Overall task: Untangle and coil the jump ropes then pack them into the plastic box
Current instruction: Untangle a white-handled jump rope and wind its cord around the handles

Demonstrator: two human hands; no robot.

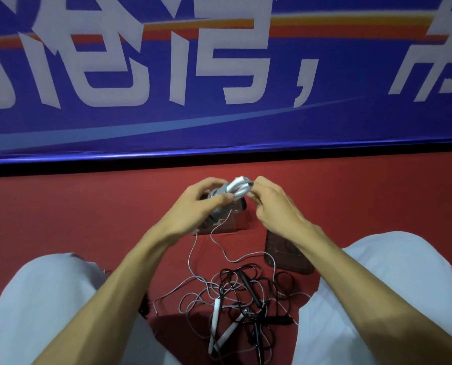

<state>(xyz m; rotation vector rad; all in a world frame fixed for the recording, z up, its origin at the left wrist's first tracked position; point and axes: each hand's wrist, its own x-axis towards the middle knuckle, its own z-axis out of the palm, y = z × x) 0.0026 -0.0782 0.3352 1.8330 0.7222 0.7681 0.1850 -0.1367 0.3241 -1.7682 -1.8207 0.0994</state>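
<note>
While we've got both hands up off the floor, our left hand (201,206) is curled round a coiled grey jump rope with white plastic handles (239,186), with the thumb pressed across the near side of the bundle. Our right hand (277,209) pinches the right end of that same bundle with its fingertips, so both hands are clamped on it and nearly touching each other.

From the bundle a loose grey cord (193,248) hangs down past the left wrist and snakes toward us. Right behind and under the hands sits the clear plastic box (236,219) on the floor. It's mostly hidden by the left hand, and we can't really tell what's in it. Just to the right of it, partly under our right forearm, a clear ribbed plastic lid (282,256) lies flat.

Nearer to us, between our knees, is the tangle of black and grey jump ropes (246,293), all looped over each other, with two white handles (215,317) poking out on its near left side and a black handle (248,284) in the middle.

All of that is on a red carpeted floor (61,206). Our pale trouser legs (35,299) frame it left and right, and a blue banner with big white characters (219,122) runs along the far side.
</note>
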